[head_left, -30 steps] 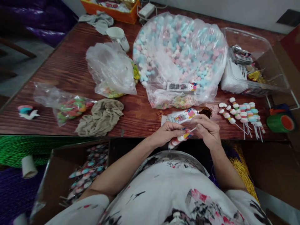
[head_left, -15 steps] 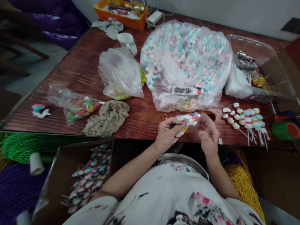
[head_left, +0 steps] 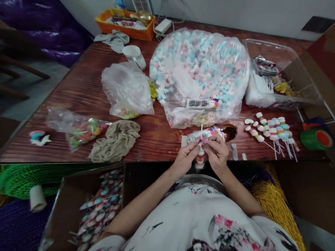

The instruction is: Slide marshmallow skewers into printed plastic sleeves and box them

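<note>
Pinching a marshmallow skewer [head_left: 200, 160] between fingertips of left hand [head_left: 185, 157] and right hand [head_left: 218, 151] at the desk's [head_left: 157, 146] near edge, stick-end outward, apparently to keep it steady, with printed sleeves [head_left: 192, 137] and brownish metallic strips [head_left: 230, 132] just beyond, likely for quick reach.

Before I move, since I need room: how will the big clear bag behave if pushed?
The bag will probably sag: its plastic looks thin and wrinkled. It seems light for its size, being filled with puffy sweets. The wrappers lying on its front could slide off.
</note>
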